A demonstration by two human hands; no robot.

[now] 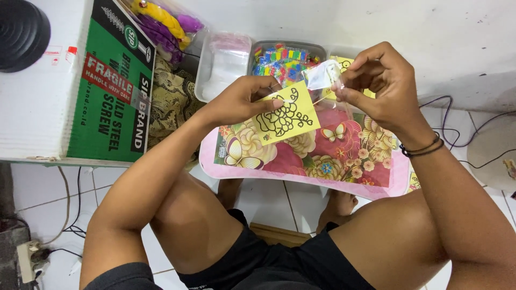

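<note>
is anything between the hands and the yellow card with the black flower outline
Nothing visible does. The left hand already pinches the yellow card with the black flower outline by its left edge, and the right hand grips the small clear plastic bag at its top corner.

Bare arms, no sleeves; black shorts point(269, 263); thin black bands point(422, 149) around right wrist; bare knees, bare feet on tiles

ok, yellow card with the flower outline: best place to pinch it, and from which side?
Pinch the bare lower-left edge of the yellow card, coming from the left as the left hand does. It is thin, flat and tilted; the right hand and clear plastic sleeve occupy its top right corner.
</note>
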